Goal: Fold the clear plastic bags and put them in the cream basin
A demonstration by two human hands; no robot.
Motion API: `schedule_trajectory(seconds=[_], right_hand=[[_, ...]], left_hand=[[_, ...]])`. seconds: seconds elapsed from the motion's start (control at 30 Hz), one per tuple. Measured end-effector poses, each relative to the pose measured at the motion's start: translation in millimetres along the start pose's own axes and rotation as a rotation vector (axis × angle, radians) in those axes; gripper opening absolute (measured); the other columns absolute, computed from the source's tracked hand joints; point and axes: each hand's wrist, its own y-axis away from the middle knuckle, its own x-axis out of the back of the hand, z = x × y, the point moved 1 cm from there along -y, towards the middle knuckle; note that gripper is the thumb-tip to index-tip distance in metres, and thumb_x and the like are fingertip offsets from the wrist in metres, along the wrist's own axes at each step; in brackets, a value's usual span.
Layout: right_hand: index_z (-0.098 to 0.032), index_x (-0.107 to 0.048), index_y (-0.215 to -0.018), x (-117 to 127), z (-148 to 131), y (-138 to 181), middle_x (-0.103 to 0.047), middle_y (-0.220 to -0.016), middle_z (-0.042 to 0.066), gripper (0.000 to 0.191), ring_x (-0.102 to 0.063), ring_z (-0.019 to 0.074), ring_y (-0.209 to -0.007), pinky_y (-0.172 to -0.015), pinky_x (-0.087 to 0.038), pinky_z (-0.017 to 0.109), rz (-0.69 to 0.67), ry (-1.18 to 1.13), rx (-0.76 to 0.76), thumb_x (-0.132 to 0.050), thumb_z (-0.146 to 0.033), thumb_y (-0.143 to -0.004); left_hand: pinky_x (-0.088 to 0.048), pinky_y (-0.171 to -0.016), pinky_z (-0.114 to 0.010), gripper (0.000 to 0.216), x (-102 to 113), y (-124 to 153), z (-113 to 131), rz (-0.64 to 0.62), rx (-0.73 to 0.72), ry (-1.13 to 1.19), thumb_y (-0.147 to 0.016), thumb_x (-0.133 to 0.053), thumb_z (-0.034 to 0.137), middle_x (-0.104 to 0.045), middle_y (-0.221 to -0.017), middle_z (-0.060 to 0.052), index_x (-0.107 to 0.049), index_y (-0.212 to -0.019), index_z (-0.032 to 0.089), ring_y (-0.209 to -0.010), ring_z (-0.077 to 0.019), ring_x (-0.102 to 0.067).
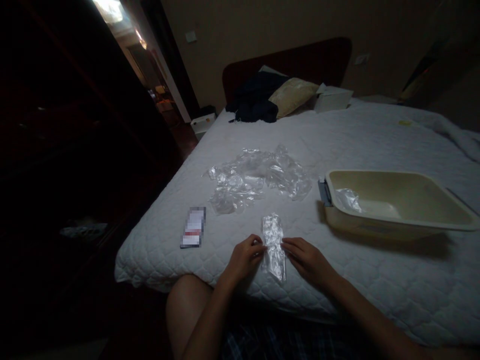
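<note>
A clear plastic bag [273, 240], folded into a long narrow strip, lies on the white quilted bed cover near the front edge. My left hand [247, 256] pinches its left edge, with thumb and curled fingers together. On the opposite side, the fingers of my right hand [305, 259] are closed on the bag's right edge at about the same height. Beyond my hands spreads a loose heap of crumpled clear plastic bags [258, 175]. A phone [194, 227] with its screen lit rests to the left of my left hand.
To the right stands a cream plastic bin [390, 227] with a grey latch and a piece of clear plastic [348, 200] inside. Dark clothing [258, 95], a beige pillow [292, 97] and a white box [333, 98] lie by the headboard [322, 55].
</note>
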Motion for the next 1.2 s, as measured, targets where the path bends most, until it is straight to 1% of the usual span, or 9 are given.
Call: schedule_trajectory(seconds=[0.23, 0.37, 0.47, 0.67, 0.73, 0.83, 0.9, 1.07, 1.2], right_hand=[[-0.021, -0.056, -0.111, -2.7, -0.7, -4.3, -0.061, -0.107, 0.010, 0.030, -0.056, 0.0205, -0.096, -0.079, -0.048, 0.039, 0.010, 0.017, -0.004, -0.043, -0.018, -0.084], [-0.021, -0.058, -0.105, -3.1, -1.3, -6.9, -0.063, -0.102, 0.009, 0.026, -0.055, 0.0201, -0.092, -0.078, -0.047, 0.038, -0.009, 0.007, -0.005, -0.044, -0.019, -0.084], [-0.021, -0.060, -0.099, -2.5, -2.5, -9.6, -0.063, -0.097, 0.007, 0.022, -0.055, 0.0194, -0.090, -0.079, -0.046, 0.036, -0.007, -0.035, -0.043, -0.044, -0.019, -0.083], [-0.020, -0.061, -0.085, -3.4, -2.9, -16.6, -0.061, -0.082, 0.005, 0.018, -0.054, 0.0177, -0.079, -0.072, -0.044, 0.032, 0.020, -0.110, -0.257, -0.044, -0.024, -0.082], [-0.020, -0.061, -0.080, -3.9, -2.9, -18.9, -0.060, -0.078, 0.004, 0.018, -0.054, 0.0170, -0.075, -0.069, -0.043, 0.031, 0.024, -0.124, -0.311, -0.044, -0.026, -0.081], [-0.020, -0.061, -0.077, -4.1, -3.5, -21.6, -0.060, -0.075, 0.003, 0.018, -0.053, 0.0168, -0.073, -0.068, -0.042, 0.030, 0.019, -0.138, -0.355, -0.045, -0.029, -0.080], [-0.020, -0.061, -0.078, -4.6, -3.9, -22.8, -0.060, -0.076, 0.003, 0.020, -0.054, 0.0171, -0.074, -0.068, -0.042, 0.030, 0.023, -0.140, -0.377, -0.045, -0.030, -0.080], [-0.019, -0.059, -0.092, -8.2, -2.1, -22.8, -0.062, -0.081, 0.004, 0.025, -0.056, 0.0175, -0.074, -0.068, -0.043, 0.031, 0.070, -0.169, -0.468, -0.046, -0.035, -0.079], [-0.019, -0.053, -0.104, -9.4, -1.5, -23.1, -0.062, -0.083, 0.004, 0.030, -0.058, 0.0169, -0.075, -0.071, -0.044, 0.030, 0.100, -0.225, -0.505, -0.046, -0.035, -0.079]], left_hand=[[-0.044, -0.081, -0.025, 0.018, -1.5, -0.5, -2.2, 0.065, -0.037, 0.097, -0.077, -0.053, 0.020, -0.050, -0.123, -0.004, -0.065, -0.090, 0.023, -0.093, -0.0150, -0.057], [-0.043, -0.085, -0.026, 0.018, -6.3, -1.9, -4.1, 0.093, -0.035, 0.152, -0.077, -0.053, 0.019, -0.059, -0.111, -0.004, -0.065, -0.090, 0.022, -0.096, -0.0148, -0.056], [-0.042, -0.086, -0.027, 0.019, -8.7, -3.2, -3.4, 0.119, 0.016, 0.198, -0.077, -0.052, 0.019, -0.064, -0.101, -0.003, -0.064, -0.091, 0.021, -0.094, -0.0146, -0.056], [-0.046, -0.069, -0.025, 0.035, -9.6, -4.3, -3.2, 0.098, 0.234, 0.248, -0.072, -0.057, 0.027, -0.064, -0.088, -0.003, -0.057, -0.106, 0.020, -0.072, -0.0133, -0.056], [-0.045, -0.067, -0.024, 0.032, -11.0, -5.6, -3.9, 0.123, 0.230, 0.282, -0.071, -0.058, 0.026, -0.063, -0.087, -0.002, -0.059, -0.102, 0.019, -0.070, -0.0125, -0.055], [-0.043, -0.066, -0.021, 0.015, -13.9, -9.6, -2.8, 0.203, 0.184, 0.332, -0.072, -0.054, 0.022, -0.060, -0.094, -0.003, -0.063, -0.083, 0.018, -0.074, -0.0115, -0.054], [-0.042, -0.063, -0.020, 0.012, -15.7, -13.1, -1.1, 0.254, 0.202, 0.338, -0.073, -0.052, 0.021, -0.058, -0.092, -0.003, -0.063, -0.076, 0.017, -0.073, -0.0107, -0.054], [-0.036, -0.057, -0.020, 0.024, -18.9, -21.8, 1.0, 0.261, 0.370, 0.204, -0.076, -0.048, 0.035, -0.052, -0.063, 0.002, -0.058, -0.065, 0.017, -0.060, -0.0102, -0.048], [-0.032, -0.056, -0.021, 0.025, -20.0, -27.0, 1.7, 0.243, 0.445, 0.115, -0.076, -0.047, 0.038, -0.053, -0.062, 0.002, -0.057, -0.066, 0.017, -0.061, -0.0113, -0.048]])
